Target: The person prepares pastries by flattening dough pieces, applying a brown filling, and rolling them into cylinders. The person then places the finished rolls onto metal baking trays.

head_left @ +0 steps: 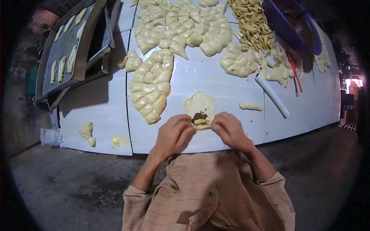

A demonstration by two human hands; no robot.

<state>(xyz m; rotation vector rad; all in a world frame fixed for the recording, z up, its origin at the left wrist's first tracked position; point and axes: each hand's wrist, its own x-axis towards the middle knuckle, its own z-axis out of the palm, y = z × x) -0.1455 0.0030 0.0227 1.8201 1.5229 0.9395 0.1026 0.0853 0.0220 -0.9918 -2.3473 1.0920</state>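
A flattened oval of pale dough (198, 101) lies at the front middle of the white table (285, 127), with dark brown filling (199, 116) and a yellow piece (200, 121) near its lower edge. My left hand (174, 134) pinches that edge at the left, fingers curled. My right hand (230, 131) grips the same edge at the right, also with bent fingers. The edge between them looks slightly folded up. A short pale dough roll (250, 106) lies just right of my right hand. A white rolling rod (271, 95) lies farther right.
Dough pieces (151, 84) spread across the back and left middle. Trays (79, 57) with shaped strips stand at left. Yellow sticks (248, 21), a blue tub (291, 23) and a red utensil (293, 69) are at back right. Small dough (88, 133) sits front left.
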